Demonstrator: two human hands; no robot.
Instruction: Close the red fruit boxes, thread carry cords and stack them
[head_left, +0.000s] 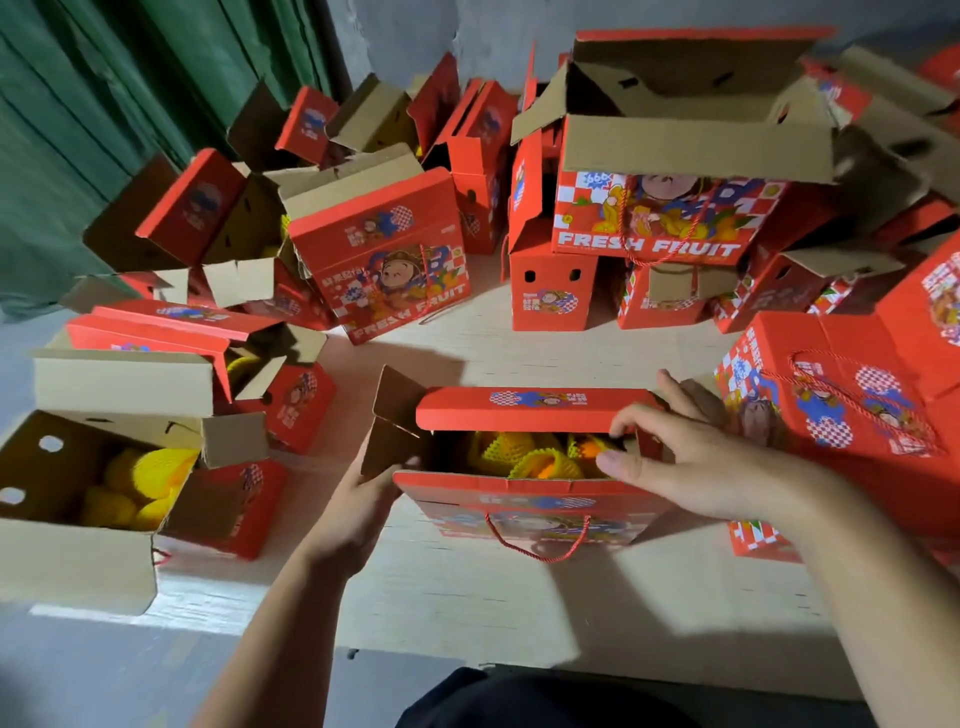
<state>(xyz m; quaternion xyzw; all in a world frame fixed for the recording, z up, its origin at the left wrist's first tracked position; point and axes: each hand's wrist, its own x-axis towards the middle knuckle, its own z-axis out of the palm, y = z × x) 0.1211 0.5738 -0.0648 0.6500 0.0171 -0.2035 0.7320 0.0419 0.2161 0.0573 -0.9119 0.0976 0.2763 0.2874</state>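
Note:
A red fruit box (519, 506) stands open right in front of me on the wooden floor, with oranges in yellow foam nets (535, 457) showing inside. A red carry cord (540, 545) hangs looped on its near face. Its far top flap (524, 409) is partly folded over. My left hand (358, 499) holds the box's left end, under the raised brown side flap (397, 415). My right hand (691, 457) reaches over the right end, fingers curled on the edge of the far flap, thumb by the near wall.
Many more red boxes ring the floor: open ones with yellow-netted fruit at left (104, 483), a closed one leaning at centre back (384, 260), a stack with an open box on top (670, 208), and a corded closed box at right (841, 400). A green curtain hangs at the back left.

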